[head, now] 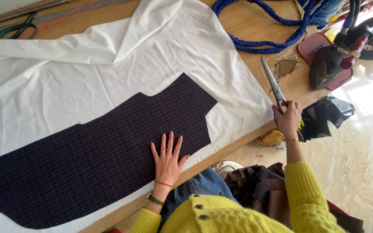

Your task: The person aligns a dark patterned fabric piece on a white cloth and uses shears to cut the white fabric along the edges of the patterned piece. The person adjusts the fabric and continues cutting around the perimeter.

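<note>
1. Your left hand [168, 160] lies flat on the dark checked fabric piece [96, 159], palm down, fingers [170, 142] stretched out and slightly spread, gripping nothing.
2. It presses near the piece's right end, close to the lower edge.
3. Dark checked fabric piece sits on top of the white cloth [65, 82], running from lower left up toward the middle of the bench [255, 26]. Its upper right end has a stepped, cut outline.
4. White cloth covers most of the bench, wrinkled, with a fold bunched up at the top middle.
5. Your right hand [288, 120] is at the right edge of the white cloth, fingers closed through the handles of the scissors [274, 84].
6. Scissors point up and away from you, blades look shut or nearly so, lying along the bare wood just beside the cloth edge.
7. Blue cord [264, 43] loops on the bench above the scissors.
8. Iron [331, 64] rests on a reddish stand at the bench's right end, well apart from both hands.
9. Brown scorched patch [286, 67] on the wood between the scissors and the iron.
10. Dark fabric scraps [260, 187] are piled on the floor below the bench edge, near your right sleeve.
</note>
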